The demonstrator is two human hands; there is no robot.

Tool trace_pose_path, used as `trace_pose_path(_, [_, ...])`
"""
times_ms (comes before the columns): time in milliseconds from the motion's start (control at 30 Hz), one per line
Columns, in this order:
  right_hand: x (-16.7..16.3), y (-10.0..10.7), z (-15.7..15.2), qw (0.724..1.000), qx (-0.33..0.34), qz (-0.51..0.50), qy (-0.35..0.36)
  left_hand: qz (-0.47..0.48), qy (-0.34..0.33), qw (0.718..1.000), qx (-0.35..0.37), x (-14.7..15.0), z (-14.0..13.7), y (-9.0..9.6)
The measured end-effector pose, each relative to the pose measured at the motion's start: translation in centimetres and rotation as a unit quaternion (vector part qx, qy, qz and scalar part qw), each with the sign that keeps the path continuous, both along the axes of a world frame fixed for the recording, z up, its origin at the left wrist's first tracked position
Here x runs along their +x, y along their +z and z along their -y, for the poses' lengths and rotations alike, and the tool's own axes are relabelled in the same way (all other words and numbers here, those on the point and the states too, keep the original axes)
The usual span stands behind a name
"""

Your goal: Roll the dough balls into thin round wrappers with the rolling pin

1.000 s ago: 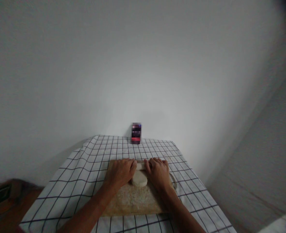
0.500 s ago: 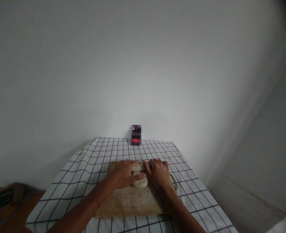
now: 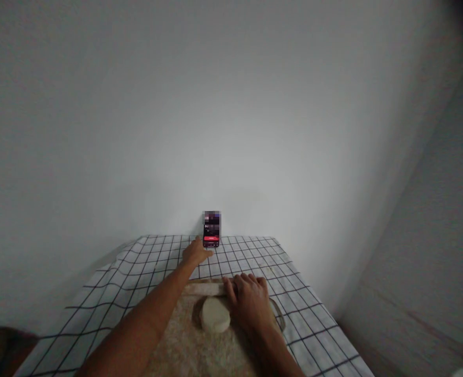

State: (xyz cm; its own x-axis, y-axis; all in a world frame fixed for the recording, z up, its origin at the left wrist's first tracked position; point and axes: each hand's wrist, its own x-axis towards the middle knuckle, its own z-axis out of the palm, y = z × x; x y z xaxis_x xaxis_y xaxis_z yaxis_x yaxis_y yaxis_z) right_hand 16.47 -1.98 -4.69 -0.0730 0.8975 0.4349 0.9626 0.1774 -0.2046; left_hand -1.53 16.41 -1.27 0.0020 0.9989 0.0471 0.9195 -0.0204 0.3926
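Observation:
My left hand [image 3: 195, 253] is stretched out over the tablecloth to the lower left of a smartphone [image 3: 211, 230] that leans upright against the wall. Thumb and a forefinger are apart on it, and nothing shows in its grasp; its other fingers are partly hidden. My right hand [image 3: 249, 298] lies curled over the right part of a pale rolling pin [image 3: 203, 289]. A thick round of dough [image 3: 215, 314] sits between my arms, just on the near side of the pin. Both rest on a floury wooden board [image 3: 200, 353].
A white tablecloth [image 3: 312, 314] with a dark grid covers the table up to the wall [image 3: 231, 131]. A loop handle [image 3: 278, 314] sticks out at the board's right side. Some dark object [image 3: 6, 348] is blurred at the lower left.
My left hand has let go of the rolling pin and moved forward to near the phone. My right hand stays on the pin. The view has shifted slightly, and the dough is uncovered.

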Motion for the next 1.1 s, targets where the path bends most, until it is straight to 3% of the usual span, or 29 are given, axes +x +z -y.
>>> trace_pose_path(267, [-0.1,0.3,0.1,1.000,-0.016,-0.010,-0.001,-0.033,-0.010,0.999,0.019,0.2,-2.9,-0.8])
trace_pose_path(533, [-0.1,-0.6,-0.2,0.999,0.037,-0.012,0.007,-0.044,-0.009,0.997,0.058,1.2,-3.0,-1.3])
trace_pose_path(933, [-0.1,-0.3,-0.1,0.999,0.033,0.009,0.015,-0.053,-0.009,0.994,0.094,2.1,-4.3,-2.1])
trace_pose_path(1100, [0.1,-1.3,-0.3,0.996,0.050,0.064,0.021,-0.046,0.006,0.997,0.055,2.0,-3.8,-0.9])
